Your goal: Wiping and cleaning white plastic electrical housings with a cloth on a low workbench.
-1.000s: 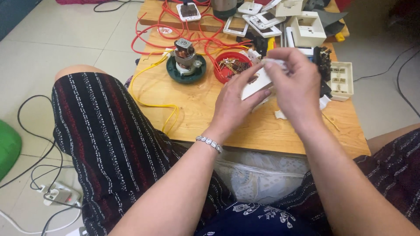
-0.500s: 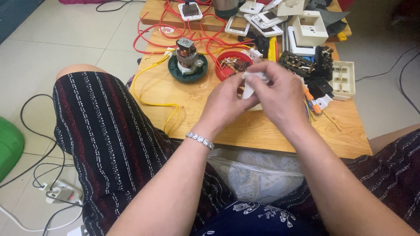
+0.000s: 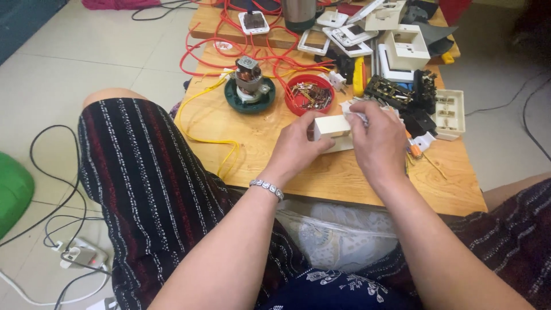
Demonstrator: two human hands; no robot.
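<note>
Holding a cream box [image 3: 332,126] between them, both hands work just above the wooden table [image 3: 344,172]. The left hand [image 3: 298,150] is closed around the box's near-left end, thumb along its front face. The right hand [image 3: 380,143] curls over the box's right end, fingertips pinching at a small pale part [image 3: 359,116] at the top edge; what that part is, the picture is too small to tell. A flat cream plate [image 3: 343,144] shows just under the box, between the 2 hands, touching or nearly touching it.

Beyond the left hand sits a red bowl [image 3: 310,95] of small metal bits, and further left of it a motor [image 3: 249,83] on a green base. Yellow wire [image 3: 209,140] loops over the table left of the left hand; red wire [image 3: 229,49] tangles beyond the motor. Beyond the right hand lies a black part [image 3: 396,92] and, to its right, a cream socket frame [image 3: 449,113]. An orange-tipped tool [image 3: 414,150] lies just right of the right hand.

As a judgement: the box looks part-way through being fitted or taken apart. It is in hand and gripped, but the plate is not seated flush, and loose frames and bits remain scattered about, so much seems left.
</note>
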